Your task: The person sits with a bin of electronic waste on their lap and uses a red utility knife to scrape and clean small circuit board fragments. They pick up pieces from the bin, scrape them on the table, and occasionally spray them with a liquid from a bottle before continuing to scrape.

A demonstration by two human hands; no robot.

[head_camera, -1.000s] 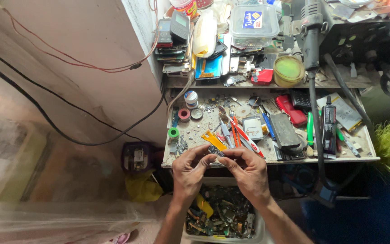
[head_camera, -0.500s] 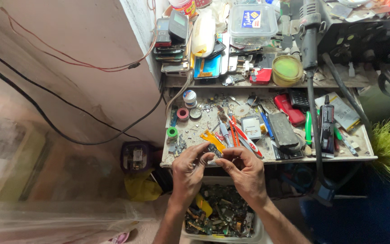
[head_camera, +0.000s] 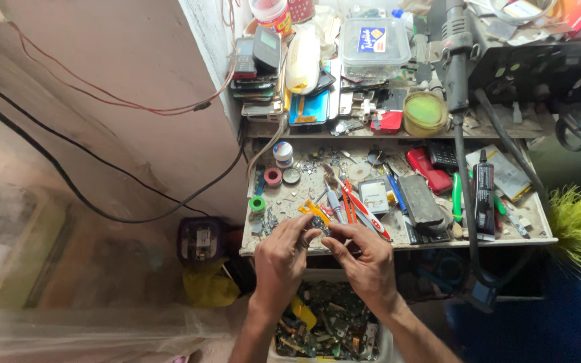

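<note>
Metal-looking small part point(head_camera: 320, 226) is pinched between fingertips of left hand point(head_camera: 282, 259) and right hand point(head_camera: 364, 259); it seems light, stiff, fragile, best gripped at edges.

Two hands point(head_camera: 284, 259); two tape rolls point(head_camera: 273, 177); one black tube point(head_camera: 484, 191)

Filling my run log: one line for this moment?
left hand + right hand: pinching small part | below: bin of circuit boards | workbench cluttered
</note>
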